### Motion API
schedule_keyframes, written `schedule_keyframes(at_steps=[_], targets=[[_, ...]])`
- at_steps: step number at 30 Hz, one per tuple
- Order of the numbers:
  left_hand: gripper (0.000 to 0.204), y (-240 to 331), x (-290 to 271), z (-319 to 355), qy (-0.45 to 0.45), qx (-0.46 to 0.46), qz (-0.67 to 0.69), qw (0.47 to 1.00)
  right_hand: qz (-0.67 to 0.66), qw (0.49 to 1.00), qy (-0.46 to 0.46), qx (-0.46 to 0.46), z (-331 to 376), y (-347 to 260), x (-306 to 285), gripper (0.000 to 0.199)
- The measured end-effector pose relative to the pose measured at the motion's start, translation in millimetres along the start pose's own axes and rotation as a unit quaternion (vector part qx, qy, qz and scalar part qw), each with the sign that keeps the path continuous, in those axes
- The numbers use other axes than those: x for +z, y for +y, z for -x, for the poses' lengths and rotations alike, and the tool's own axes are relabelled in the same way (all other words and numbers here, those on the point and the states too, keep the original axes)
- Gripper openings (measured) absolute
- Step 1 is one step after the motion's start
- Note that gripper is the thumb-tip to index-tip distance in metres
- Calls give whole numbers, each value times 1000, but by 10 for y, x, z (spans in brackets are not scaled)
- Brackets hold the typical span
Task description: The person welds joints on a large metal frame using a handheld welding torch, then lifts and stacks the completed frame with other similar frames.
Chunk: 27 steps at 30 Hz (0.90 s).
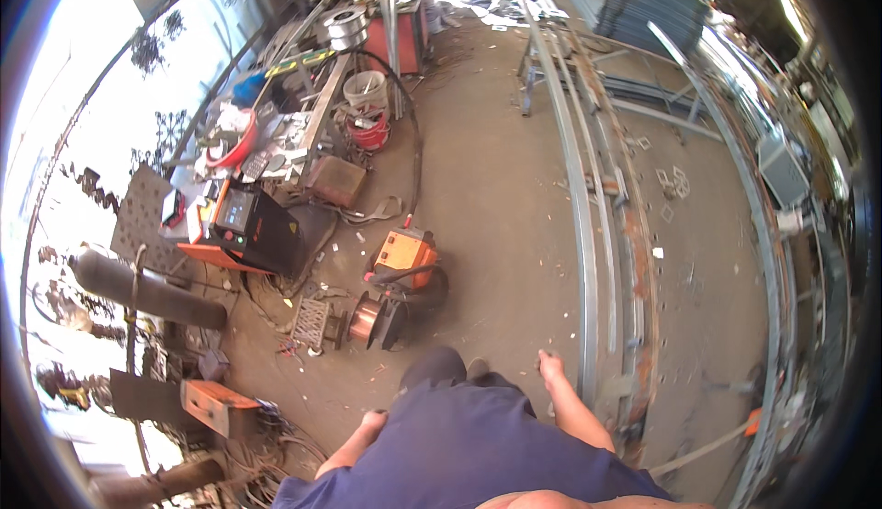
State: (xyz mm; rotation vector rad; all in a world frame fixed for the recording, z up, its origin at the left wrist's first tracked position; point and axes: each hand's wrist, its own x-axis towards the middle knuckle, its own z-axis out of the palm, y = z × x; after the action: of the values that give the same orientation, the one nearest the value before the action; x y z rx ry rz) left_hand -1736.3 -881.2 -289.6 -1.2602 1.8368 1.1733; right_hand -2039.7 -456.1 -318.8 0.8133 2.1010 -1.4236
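My left hand [373,420] hangs low beside my dark blue clothing; its fingers are too small and turned away to read. My right hand [549,364] is held out at my right side, near long metal bars [588,261]. Its fingers look curled in, and whatever they may hold is too small to make out. Ahead of my feet on the floor stands an orange wire feeder [407,254] with a spool of copper-coloured wire [366,320] at its near side. Neither hand touches it.
To the left are a black and orange welding machine [246,224], a gas cylinder [147,290], a cluttered workbench [317,109] and an orange box [220,406]. A dark cable [416,141] runs from the bench to the feeder. Stacked metal panels [643,4] stand at the far right.
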Motion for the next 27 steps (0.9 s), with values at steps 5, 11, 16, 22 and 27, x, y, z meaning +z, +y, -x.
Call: schedule_keyframes(at_steps=[5, 11, 16, 22, 27], targets=[[57, 1105, 269, -1275, 16, 52, -72, 996, -35, 995, -55, -73, -955, -1884, 57, 21], [50, 2846, 412, -2455, 11, 99, 117, 988, 1, 998, -51, 47, -2209, -2330, 108, 22], [44, 4380, -396, -2536, 8, 74, 207, 976, 258, 965, 23, -44, -2417, -3330, 429, 30], [34, 5273, -991, -3274, 51, -20, 464, 884, 252, 962, -91, 43, -3619, -5043, 1322, 35], [36, 5789, -1269, -3464, 130, -50, 390, 910, 350, 924, -137, -70, -5047, -6261, 2545, 37]])
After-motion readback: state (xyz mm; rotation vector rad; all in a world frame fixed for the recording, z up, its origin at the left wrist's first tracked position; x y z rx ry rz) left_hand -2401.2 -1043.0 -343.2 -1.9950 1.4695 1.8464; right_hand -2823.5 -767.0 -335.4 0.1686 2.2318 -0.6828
